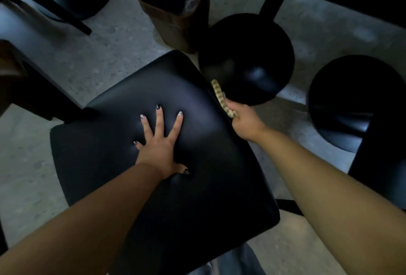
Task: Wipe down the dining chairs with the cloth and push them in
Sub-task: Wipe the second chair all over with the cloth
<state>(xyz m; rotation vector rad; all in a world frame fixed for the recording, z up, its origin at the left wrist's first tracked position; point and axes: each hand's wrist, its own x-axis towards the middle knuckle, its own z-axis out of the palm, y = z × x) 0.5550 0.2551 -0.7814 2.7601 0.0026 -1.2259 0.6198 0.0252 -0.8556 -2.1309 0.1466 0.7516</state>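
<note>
Head view: a person leans over a black padded chair seat [153, 90], the landmark of the scene. Of the two hands, the left hand [159, 140] lies flat on the middle of the seat, fingers straight and spread, holding nothing. The right hand [243, 121], at the seat's right edge, is curled around a pale patterned cloth [218, 92], which runs along that edge. Beyond the seat's far right corner sits a round black base [246, 59], with a second round base [356, 103] further right; a brown bin [173, 17] stands past the far edge. The glossy upholstery dents under the fingertips, suggesting soft, slick padding. The cloth looks limp and light. For pushing in, the firm seat edge probably offers the surest hold.
</note>
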